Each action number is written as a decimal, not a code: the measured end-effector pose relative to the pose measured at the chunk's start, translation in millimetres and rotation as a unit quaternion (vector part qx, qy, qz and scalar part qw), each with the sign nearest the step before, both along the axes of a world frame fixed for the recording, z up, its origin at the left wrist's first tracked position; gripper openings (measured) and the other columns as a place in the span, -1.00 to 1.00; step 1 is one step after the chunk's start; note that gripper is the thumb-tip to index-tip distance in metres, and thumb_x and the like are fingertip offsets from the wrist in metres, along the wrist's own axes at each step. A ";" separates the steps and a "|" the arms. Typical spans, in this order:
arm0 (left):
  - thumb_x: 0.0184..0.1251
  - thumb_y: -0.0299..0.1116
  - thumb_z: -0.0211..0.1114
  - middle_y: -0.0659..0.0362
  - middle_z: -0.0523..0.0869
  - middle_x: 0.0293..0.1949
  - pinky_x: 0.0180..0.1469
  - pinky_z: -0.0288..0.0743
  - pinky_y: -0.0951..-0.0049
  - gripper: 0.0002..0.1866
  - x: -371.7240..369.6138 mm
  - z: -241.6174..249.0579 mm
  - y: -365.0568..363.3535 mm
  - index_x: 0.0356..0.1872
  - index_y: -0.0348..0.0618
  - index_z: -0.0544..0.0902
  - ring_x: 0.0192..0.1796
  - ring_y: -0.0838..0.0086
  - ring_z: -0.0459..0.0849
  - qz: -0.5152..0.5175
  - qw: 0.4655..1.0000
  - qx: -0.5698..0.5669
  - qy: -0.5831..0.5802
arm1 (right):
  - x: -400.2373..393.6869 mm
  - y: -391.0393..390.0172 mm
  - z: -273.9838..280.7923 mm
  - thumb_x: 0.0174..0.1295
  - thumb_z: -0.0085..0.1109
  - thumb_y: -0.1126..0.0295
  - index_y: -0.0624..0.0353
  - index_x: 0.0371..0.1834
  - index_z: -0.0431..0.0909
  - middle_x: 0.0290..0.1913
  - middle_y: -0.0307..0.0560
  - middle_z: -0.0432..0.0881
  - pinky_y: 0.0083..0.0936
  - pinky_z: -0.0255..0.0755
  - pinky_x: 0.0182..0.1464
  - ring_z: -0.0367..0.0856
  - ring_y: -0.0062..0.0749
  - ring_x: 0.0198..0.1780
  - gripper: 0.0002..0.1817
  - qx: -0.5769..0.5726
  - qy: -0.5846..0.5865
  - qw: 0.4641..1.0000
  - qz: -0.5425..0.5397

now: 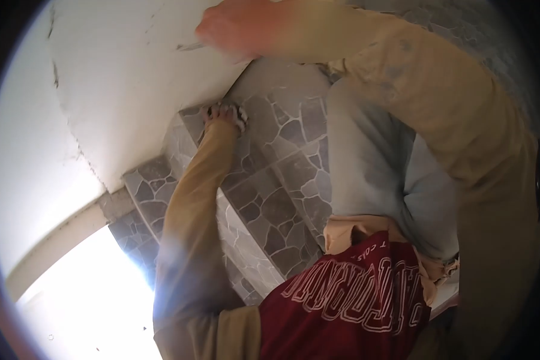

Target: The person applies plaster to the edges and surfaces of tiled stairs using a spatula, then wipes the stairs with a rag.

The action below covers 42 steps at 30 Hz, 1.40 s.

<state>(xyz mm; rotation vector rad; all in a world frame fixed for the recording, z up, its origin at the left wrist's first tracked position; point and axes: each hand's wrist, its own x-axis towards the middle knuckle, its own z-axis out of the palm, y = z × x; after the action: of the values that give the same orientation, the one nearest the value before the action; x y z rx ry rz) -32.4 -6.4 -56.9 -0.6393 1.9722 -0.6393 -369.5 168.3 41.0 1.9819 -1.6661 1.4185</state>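
My left hand (221, 114) is down on the grey stone-patterned step (192, 123), near the foot of the white wall. Its fingers are bent over a small, crumpled white-and-dark thing (242, 119) that is partly covered by the hand. Higher in the view, my right hand (237, 29) is closed and smeared by motion, close in front of the white wall (132, 66). A thin grey sliver (190, 46) shows beside its knuckles; I cannot tell what the hand grips.
Stone-patterned stairs (270, 210) descend at the left, with bright light beyond a wall edge (60, 243). Cracks (78, 147) run down the wall. My legs in grey trousers (366, 156) rest on the steps at the right.
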 end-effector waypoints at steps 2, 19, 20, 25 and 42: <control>0.41 -0.10 0.19 0.20 0.36 0.53 0.57 -0.20 -0.36 -0.37 -30.3 44.5 33.1 0.49 0.07 0.39 0.62 0.20 0.13 0.010 0.999 -0.006 -0.049 | -5.0 4.9 -1.1 0.13 0.18 0.43 0.31 -0.35 0.67 -0.30 0.16 0.74 -0.14 0.65 -0.09 0.76 0.01 -0.20 -0.84 -0.052 0.039 0.998 -0.010; 0.48 -0.24 0.11 0.21 0.32 0.58 0.54 0.01 -0.22 -0.45 -16.2 -2.1 -25.7 0.47 -0.01 0.41 0.65 0.25 0.13 0.030 0.997 0.047 -0.044 | -17.6 6.7 25.7 0.08 0.21 0.46 0.34 -0.32 0.72 -0.23 0.29 0.75 -0.14 0.66 -0.08 0.78 0.08 -0.16 -0.82 0.086 0.009 0.996 0.008; 0.48 -0.24 0.11 0.21 0.32 0.58 0.54 0.01 -0.22 -0.45 -16.4 -5.9 -26.5 0.47 -0.01 0.41 0.65 0.25 0.13 0.033 0.998 0.046 -0.040 | -17.7 5.8 26.4 0.08 0.21 0.46 0.34 -0.31 0.73 -0.23 0.29 0.75 -0.14 0.66 -0.08 0.78 0.08 -0.16 -0.81 0.086 0.010 0.996 -0.007; 0.47 -0.24 0.12 0.20 0.41 0.50 0.53 0.05 -0.26 -0.51 -22.9 7.6 55.0 0.40 0.05 0.48 0.60 0.18 0.21 0.047 0.988 0.077 -0.129 | -4.4 1.0 9.4 0.09 0.19 0.45 0.35 -0.32 0.72 -0.22 0.29 0.75 -0.15 0.66 -0.08 0.78 0.09 -0.16 -0.80 0.081 0.014 0.997 0.002; 0.41 -0.25 0.13 0.11 0.54 0.38 0.49 0.10 -0.27 -0.49 13.3 1.6 58.0 0.37 0.00 0.51 0.48 0.13 0.38 -0.063 0.986 0.130 -0.081 | -7.1 8.2 28.7 0.11 0.20 0.47 0.35 -0.30 0.74 -0.20 0.32 0.75 -0.13 0.68 -0.07 0.78 0.10 -0.12 -0.81 0.031 -0.025 0.996 0.084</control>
<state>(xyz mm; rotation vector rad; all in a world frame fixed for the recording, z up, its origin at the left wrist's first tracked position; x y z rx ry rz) -19.1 51.6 -55.3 -0.2946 1.9115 -0.4822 -376.6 176.5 69.7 2.1840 -1.6158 1.5014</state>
